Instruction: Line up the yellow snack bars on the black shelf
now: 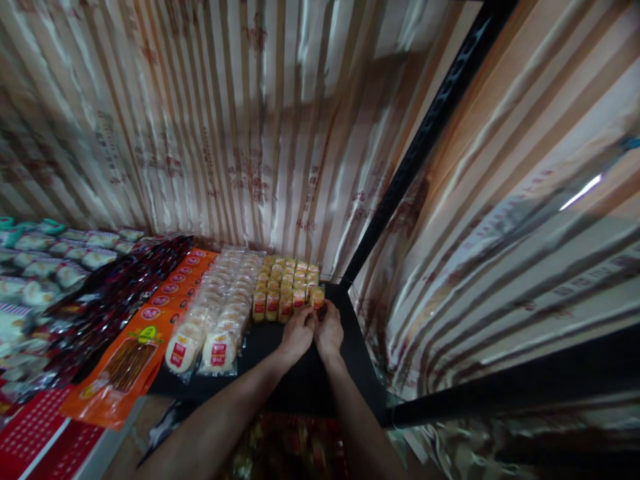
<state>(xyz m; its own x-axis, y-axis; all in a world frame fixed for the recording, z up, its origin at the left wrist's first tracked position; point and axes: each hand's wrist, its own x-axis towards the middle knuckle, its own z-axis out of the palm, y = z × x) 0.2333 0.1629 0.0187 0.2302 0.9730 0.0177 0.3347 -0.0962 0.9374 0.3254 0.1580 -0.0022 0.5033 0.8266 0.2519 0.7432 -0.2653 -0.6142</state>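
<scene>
The small packet [317, 298] at the fingertips is yellow, with a reddish label on its near face and a slight shine to its wrapper; the print is too small to read. It stands upright just beyond the grips, at the near right corner of a block of similar yellow packets [275, 280], whose rows run away from the grips and to their left.

The left grip [299, 331] and right grip [330, 329] are side by side at the packet's near side, fingers bent and fingertips close together. Whether either is clamped on the packet I cannot tell; the fingers and the dim light hide the contact. The forearms reach forward from below and converge, the left one slanting rightward, the right one leftward.

Bare black shelf [300, 390] lies beneath the wrists. Left of the grips run two rows of round white packs [220, 347], then orange packaging [165, 291]. A dark post [419, 150] rises beyond, to their right.
</scene>
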